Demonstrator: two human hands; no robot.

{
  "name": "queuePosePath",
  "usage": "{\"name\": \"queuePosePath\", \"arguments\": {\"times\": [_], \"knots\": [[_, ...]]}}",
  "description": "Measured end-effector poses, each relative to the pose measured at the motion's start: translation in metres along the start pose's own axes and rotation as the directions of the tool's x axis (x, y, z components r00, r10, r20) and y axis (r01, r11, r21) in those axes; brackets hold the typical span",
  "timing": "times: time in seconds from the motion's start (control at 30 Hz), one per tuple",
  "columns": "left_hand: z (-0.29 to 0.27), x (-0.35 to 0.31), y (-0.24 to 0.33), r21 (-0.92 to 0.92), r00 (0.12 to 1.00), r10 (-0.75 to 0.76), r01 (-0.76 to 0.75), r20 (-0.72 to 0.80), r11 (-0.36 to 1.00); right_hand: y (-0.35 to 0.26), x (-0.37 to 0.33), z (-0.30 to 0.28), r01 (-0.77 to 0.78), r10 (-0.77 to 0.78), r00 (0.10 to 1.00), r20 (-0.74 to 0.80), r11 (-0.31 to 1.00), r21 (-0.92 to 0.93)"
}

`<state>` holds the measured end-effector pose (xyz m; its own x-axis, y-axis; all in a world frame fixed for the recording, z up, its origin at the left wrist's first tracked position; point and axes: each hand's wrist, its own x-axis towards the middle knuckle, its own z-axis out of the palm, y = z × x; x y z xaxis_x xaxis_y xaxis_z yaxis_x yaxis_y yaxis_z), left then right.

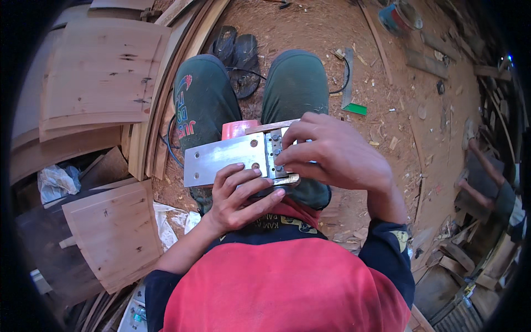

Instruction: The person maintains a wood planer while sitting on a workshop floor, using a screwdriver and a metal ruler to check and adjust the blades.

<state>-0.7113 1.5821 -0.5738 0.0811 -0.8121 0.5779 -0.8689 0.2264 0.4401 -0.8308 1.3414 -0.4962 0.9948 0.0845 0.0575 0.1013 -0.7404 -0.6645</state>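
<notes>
An electric planer [221, 159] lies upside down across my lap, its flat silvery sole facing up and part of its red body [239, 129] showing at the far side. My left hand [240, 199] holds it from the near side, fingers over the edge of the sole. At the planer's right part sits the cutter block [275, 152] with a row of bolts. My right hand [326, 152] is bent over this block, its fingers closed at one of the bolts. The right end of the planer is partly hidden under that hand.
Wooden panels [99, 72] and long boards [182, 61] are stacked at the left. On the shaving-strewn ground lie a try square [348, 83] with a green handle, a dark cable [345, 83] and sandals [243, 61]. A bucket [399, 17] stands far right; another person [492, 191] is at the right.
</notes>
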Motion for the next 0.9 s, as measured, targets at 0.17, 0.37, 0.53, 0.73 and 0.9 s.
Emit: {"name": "queuePosePath", "arguments": {"times": [0.17,0.37,0.53,0.73,0.9], "knots": [[0.003,-0.004,0.003,0.008,0.999,-0.034,0.034,-0.019,0.999,-0.015,0.022,-0.006,-0.033,0.059,0.978,0.199,0.990,-0.135],[0.002,-0.007,0.002,0.007,0.999,-0.043,0.043,-0.034,0.999,-0.027,0.037,0.000,-0.027,0.108,0.958,0.267,0.956,-0.292],[0.003,-0.009,-0.002,0.025,1.000,-0.008,0.008,-0.018,1.000,-0.031,0.042,0.005,-0.034,0.143,0.950,0.276,0.930,-0.366],[0.002,-0.008,-0.001,0.011,1.000,-0.024,0.025,-0.014,1.000,-0.035,0.041,0.008,-0.012,0.145,0.947,0.287,0.909,-0.417],[0.002,-0.007,-0.001,0.006,1.000,-0.017,0.017,-0.018,1.000,-0.037,0.041,0.007,-0.028,0.170,0.942,0.290,0.900,-0.436]]}}
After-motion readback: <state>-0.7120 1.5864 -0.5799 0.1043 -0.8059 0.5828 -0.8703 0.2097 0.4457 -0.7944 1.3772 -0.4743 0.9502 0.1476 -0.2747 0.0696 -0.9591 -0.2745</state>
